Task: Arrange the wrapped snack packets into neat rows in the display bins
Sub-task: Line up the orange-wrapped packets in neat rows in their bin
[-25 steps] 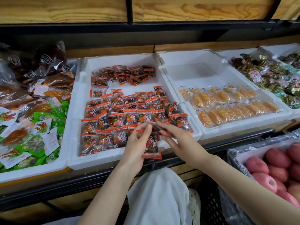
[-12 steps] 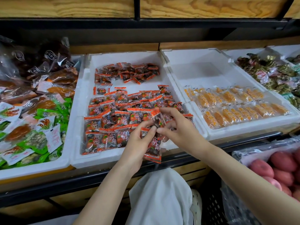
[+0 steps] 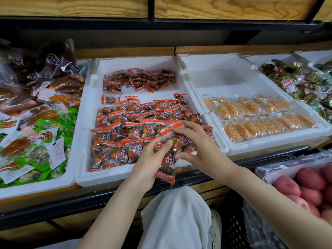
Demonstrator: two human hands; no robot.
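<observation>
A white foam bin [image 3: 84, 141] holds orange-edged snack packets: tidy rows [image 3: 115, 139] toward the front and a loose heap [image 3: 140, 79] at the back. My left hand [image 3: 150, 162] grips a small stack of these packets [image 3: 166, 168] over the bin's front rim. My right hand [image 3: 195, 142] pinches one packet [image 3: 172, 128] by its upper edge at the right end of the front rows, just above the stack.
To the right a second foam bin [image 3: 233, 69] holds yellow packets [image 3: 255, 115] in two rows. Green and brown bagged snacks [image 3: 36, 126] fill the left bin. Foil sweets [image 3: 301, 83] sit far right, apples [image 3: 309, 184] in a crate below. A black rail [image 3: 53, 209] fronts the shelf.
My right hand has moved forward and left over the front rows with a packet pinched in its fingers. My left hand keeps its stack at the front rim.
</observation>
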